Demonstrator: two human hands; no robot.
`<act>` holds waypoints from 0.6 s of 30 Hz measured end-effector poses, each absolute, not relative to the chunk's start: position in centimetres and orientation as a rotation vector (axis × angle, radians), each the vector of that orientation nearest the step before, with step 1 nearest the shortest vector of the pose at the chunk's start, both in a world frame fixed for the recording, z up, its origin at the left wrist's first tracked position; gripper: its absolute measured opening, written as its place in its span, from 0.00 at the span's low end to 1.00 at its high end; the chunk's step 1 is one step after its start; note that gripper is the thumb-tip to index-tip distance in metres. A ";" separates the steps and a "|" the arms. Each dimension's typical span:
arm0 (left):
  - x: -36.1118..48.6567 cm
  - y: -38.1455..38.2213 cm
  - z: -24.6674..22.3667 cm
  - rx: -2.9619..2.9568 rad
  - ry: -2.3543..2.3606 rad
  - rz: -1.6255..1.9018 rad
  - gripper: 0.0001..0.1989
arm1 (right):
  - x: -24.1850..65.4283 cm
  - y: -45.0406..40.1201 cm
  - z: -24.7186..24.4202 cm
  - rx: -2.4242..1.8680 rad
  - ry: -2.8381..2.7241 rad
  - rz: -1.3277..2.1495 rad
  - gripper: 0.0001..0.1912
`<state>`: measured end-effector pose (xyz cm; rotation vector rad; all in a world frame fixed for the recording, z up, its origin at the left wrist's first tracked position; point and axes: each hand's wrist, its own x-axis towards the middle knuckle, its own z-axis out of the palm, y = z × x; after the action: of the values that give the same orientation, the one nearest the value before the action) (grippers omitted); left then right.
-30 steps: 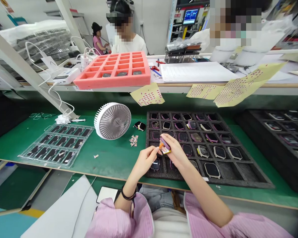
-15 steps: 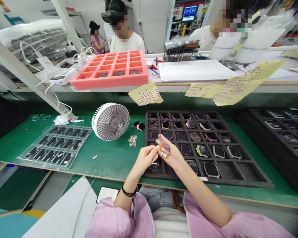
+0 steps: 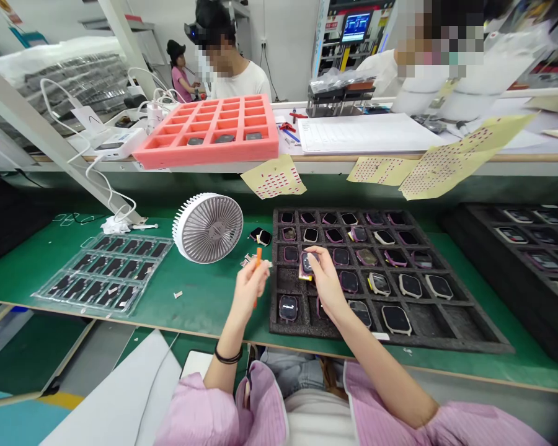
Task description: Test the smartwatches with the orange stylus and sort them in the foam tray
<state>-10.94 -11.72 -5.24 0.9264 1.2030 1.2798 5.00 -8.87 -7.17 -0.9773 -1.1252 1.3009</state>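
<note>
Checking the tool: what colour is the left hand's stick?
Orange: the stick in the left hand shows best in the head view.

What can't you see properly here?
Head view:
- The right hand covers much of the small dark device it holds.
- The left hand hides the middle of the orange stick.
- The little scraps are too small to name.
- The far blue screen is too small to read.

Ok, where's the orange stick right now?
In the head view, the orange stick stands upright in the person's left hand, just left of the black foam tray.
</note>
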 end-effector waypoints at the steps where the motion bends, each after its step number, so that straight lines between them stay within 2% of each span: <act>1: -11.7 -11.8 -5.2 0.913 1.242 1.310 0.21 | 5.1 -8.6 -7.6 -1.004 -1.188 1.229 0.11; 9: -13.1 -12.5 -7.0 1.151 1.449 1.198 0.20 | 3.6 -9.0 -10.0 -1.170 -1.986 0.664 0.11; 13: -14.3 -12.5 -7.7 1.478 1.761 1.074 0.17 | 5.5 -10.0 -8.2 -1.304 -2.089 0.222 0.14; 18: -15.4 -11.8 -7.7 1.626 2.106 0.842 0.16 | 14.7 -10.0 -6.1 -1.666 -1.857 -0.035 0.18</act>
<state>-15.40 -11.81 -7.72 1.6258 2.1062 0.8421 14.75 -9.97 -6.12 -1.6662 -1.8574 -0.0349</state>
